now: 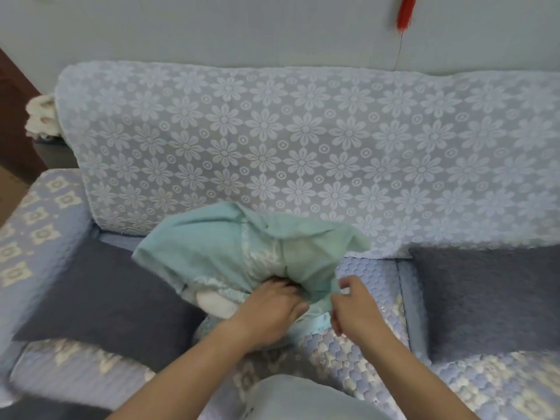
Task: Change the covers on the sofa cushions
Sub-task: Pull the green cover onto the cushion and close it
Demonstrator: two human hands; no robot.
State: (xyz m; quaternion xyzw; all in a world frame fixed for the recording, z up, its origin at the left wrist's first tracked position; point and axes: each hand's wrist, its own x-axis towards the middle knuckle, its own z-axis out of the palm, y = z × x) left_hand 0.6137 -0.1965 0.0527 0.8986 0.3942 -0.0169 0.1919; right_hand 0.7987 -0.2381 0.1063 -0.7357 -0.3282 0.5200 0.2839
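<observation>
A cushion in a pale teal cover (242, 253) lies on the sofa seat (357, 356) in the middle. Its white inner pad (212, 303) shows at the cover's open near edge. My left hand (269, 310) presses on the cushion at that opening, fingers curled into the fabric. To the right, my right hand (351, 304) pinches the cover's edge between thumb and fingers. Two dark grey cushions lie flat on the seat, one on the left (103, 298) and one on the right (491, 301).
The sofa back (303, 147) wears a blue lace throw with white flowers. The patterned armrest (36, 231) rises at the left. A folded grey cloth (303, 398) sits on my lap near the bottom. A red tassel (404, 10) hangs on the wall.
</observation>
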